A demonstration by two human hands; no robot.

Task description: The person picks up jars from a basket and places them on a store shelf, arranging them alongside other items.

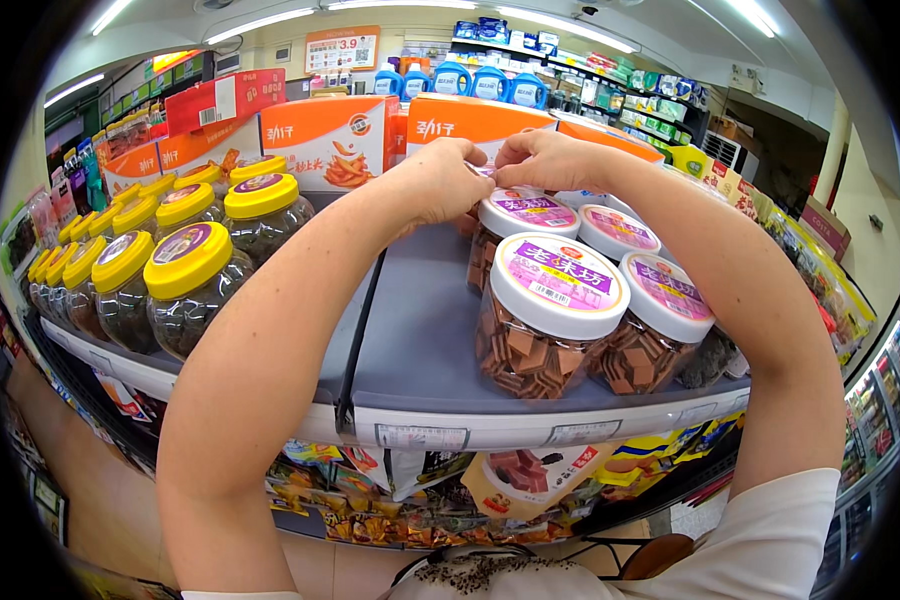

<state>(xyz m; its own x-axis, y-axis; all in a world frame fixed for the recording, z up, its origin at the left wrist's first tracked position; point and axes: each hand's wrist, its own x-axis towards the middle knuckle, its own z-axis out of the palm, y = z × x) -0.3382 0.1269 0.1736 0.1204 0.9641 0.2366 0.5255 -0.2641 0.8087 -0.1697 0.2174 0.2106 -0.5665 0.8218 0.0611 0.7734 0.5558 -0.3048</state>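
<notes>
Both arms reach over the grey shelf (420, 315) to its back. My left hand (450, 176) and my right hand (544, 159) nearly meet above a white-lidded plastic jar (529, 211). Their fingertips touch or pinch something small and pale, perhaps a lid, mostly hidden by the fingers. Several like jars with pink and purple lid labels stand beneath and in front, among them a large front jar (560, 285) of brown flat pieces and another jar (667, 296) to its right, beside my right forearm.
Yellow-lidded jars (187, 259) stand in rows at the left, close to my left forearm. Orange and white cartons (330, 142) line the shelf's back, with blue detergent bottles (450, 79) beyond. Bagged snacks (817, 262) lie at the right; more packets (532, 480) fill the shelf below.
</notes>
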